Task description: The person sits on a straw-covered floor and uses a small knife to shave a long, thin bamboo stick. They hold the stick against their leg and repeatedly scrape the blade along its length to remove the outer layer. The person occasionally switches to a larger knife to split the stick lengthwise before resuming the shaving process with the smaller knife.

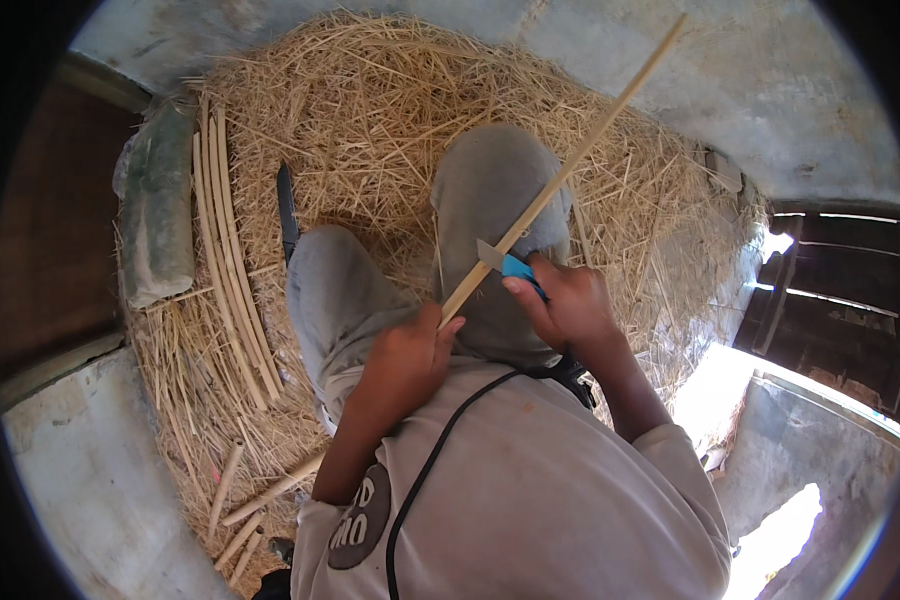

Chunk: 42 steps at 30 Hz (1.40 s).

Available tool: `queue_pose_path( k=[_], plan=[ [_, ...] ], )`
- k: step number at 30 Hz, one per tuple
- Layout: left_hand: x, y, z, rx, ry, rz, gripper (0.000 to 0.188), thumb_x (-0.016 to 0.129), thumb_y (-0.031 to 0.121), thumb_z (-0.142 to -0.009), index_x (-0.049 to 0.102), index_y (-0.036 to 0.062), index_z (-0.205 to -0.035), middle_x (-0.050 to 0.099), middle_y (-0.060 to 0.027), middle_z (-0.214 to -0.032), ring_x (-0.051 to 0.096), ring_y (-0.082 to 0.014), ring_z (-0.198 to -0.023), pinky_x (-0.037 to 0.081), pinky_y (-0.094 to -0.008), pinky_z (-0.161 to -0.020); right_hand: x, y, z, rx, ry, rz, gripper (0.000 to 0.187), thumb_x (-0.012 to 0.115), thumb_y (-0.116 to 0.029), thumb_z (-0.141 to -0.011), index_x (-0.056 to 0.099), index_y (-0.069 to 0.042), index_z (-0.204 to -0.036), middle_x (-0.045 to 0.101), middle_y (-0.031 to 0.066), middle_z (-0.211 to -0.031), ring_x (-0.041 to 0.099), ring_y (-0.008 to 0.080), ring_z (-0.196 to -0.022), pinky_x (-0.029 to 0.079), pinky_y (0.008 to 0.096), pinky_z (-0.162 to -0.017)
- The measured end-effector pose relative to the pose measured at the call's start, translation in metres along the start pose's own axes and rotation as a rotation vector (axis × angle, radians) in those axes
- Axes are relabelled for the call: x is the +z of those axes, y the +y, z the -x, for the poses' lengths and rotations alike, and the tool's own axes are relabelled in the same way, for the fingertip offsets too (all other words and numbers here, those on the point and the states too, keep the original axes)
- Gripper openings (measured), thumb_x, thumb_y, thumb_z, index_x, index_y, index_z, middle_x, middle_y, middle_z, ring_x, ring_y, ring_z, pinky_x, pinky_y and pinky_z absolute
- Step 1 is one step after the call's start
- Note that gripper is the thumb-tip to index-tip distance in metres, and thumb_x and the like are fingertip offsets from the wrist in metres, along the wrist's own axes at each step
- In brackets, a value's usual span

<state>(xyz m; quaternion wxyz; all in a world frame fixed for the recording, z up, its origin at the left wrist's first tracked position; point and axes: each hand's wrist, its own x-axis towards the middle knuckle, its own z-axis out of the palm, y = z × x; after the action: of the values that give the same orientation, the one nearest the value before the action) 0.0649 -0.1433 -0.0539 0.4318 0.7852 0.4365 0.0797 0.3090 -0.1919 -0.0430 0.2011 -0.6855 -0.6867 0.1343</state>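
Across my raised right thigh slants a long, pale bamboo strip point(562, 178), its far end up toward the wall. My left hand point(407, 358) is closed round the strip's near end, close to my lap. In my right hand point(567, 303) is a knife point(515, 268) with a blue handle, the fingers wrapped round it. Its short, broad blade rests against the strip just beyond my left hand; how deep it sits in the strip I cannot tell. Both hands are close together over my right leg.
Straw point(370, 100) covers the floor. Several long bamboo strips point(232, 250) lie at the left beside a greenish, log-like roll point(160, 210). A dark blade point(287, 212) lies by my left knee. Short sticks point(270, 492) are at lower left. Concrete walls point(750, 110) surround me; a black cable point(440, 440) crosses my shirt.
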Motion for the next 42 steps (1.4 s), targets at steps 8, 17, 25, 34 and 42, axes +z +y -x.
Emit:
queue_pose_path(
  k=[8, 17, 25, 34, 42],
  plan=[
    [0.003, -0.011, 0.019, 0.034, 0.019, 0.043, 0.028, 0.06, 0.028, -0.106, 0.053, 0.0022, -0.099, 0.065, -0.0253, -0.068, 0.066, -0.0489, -0.064, 0.05, -0.0566, -0.057, 0.006, -0.004, 0.001, -0.033, 0.002, 0.063, 0.052, 0.062, -0.059, -0.1, 0.065, -0.009, -0.088, 0.062, 0.0113, -0.055, 0.065, 0.0343, -0.049, 0.05, 0.0448, -0.045],
    [-0.003, -0.017, 0.037, -0.033, -0.034, -0.061, 0.028, 0.058, 0.031, -0.107, 0.053, 0.0037, -0.1, 0.064, -0.0225, -0.065, 0.066, -0.0461, -0.061, 0.052, -0.054, -0.055, 0.013, -0.009, 0.008, -0.016, 0.037, 0.159, 0.051, 0.064, -0.061, -0.097, 0.065, -0.01, -0.088, 0.067, 0.0124, -0.065, 0.068, 0.034, -0.054, 0.051, 0.046, -0.047],
    [-0.016, -0.031, 0.076, -0.044, -0.025, -0.288, 0.025, 0.062, 0.03, -0.104, 0.055, 0.0064, -0.097, 0.063, -0.0167, -0.062, 0.066, -0.04, -0.057, 0.053, -0.0489, -0.054, -0.005, 0.0, 0.006, 0.296, -0.04, -0.129, 0.048, 0.058, -0.054, -0.104, 0.066, -0.008, -0.091, 0.067, 0.016, -0.068, 0.069, 0.0408, -0.064, 0.053, 0.0517, -0.06],
    [-0.077, -0.044, 0.158, -0.138, 0.078, -0.486, 0.018, 0.069, 0.016, -0.094, 0.057, 0.0039, -0.088, 0.06, -0.0172, -0.064, 0.063, -0.0387, -0.057, 0.05, -0.0478, -0.055, 0.008, 0.006, 0.004, 0.476, 0.208, -0.18, 0.046, 0.055, -0.046, -0.108, 0.068, -0.003, -0.099, 0.059, 0.0203, -0.062, 0.065, 0.0369, -0.06, 0.048, 0.0473, -0.058],
    [-0.08, -0.103, 0.136, -0.112, 0.158, -0.413, 0.02, 0.075, 0.013, -0.088, 0.058, 0.0018, -0.085, 0.06, -0.0207, -0.067, 0.064, -0.0406, -0.062, 0.048, -0.0467, -0.057, 0.007, 0.004, 0.011, 0.302, 0.312, -0.302, 0.038, 0.058, -0.04, -0.108, 0.065, -0.004, -0.097, 0.055, 0.0152, -0.059, 0.061, 0.0337, -0.052, 0.046, 0.0436, -0.054]
  ],
)
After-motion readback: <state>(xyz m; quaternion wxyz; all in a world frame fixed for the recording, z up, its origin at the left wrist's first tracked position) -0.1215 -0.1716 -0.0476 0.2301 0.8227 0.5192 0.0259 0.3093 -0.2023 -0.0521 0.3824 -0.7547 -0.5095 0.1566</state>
